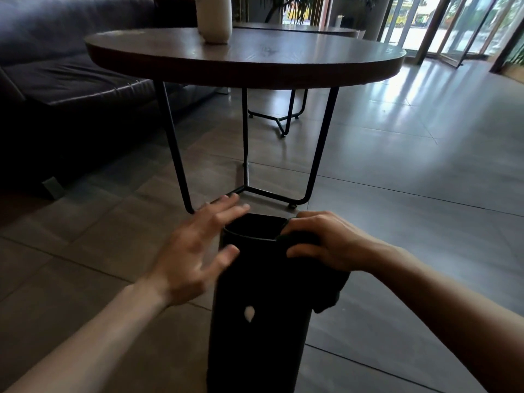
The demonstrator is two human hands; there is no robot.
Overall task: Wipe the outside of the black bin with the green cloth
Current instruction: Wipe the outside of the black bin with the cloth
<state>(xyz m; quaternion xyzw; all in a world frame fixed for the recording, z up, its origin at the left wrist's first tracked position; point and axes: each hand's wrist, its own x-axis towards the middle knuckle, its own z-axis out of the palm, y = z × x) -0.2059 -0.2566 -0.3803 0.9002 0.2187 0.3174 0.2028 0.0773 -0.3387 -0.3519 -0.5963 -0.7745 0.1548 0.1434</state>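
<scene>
A tall black bin [256, 293] stands upright on the tiled floor right in front of me, with a small white mark on its near side. My right hand [326, 242] grips a dark green cloth [331, 290] against the bin's rim on the right; the cloth hangs down the bin's right side. My left hand [195, 245] hovers at the bin's upper left with fingers spread and straight, its thumb near the wall; whether it touches the bin is unclear.
A round wooden table [243, 59] on thin black metal legs [173, 148] stands just behind the bin, with a white vase [214, 18] on it. A dark leather sofa [56, 80] fills the left. Tiled floor [411, 180] stretches right toward glass doors.
</scene>
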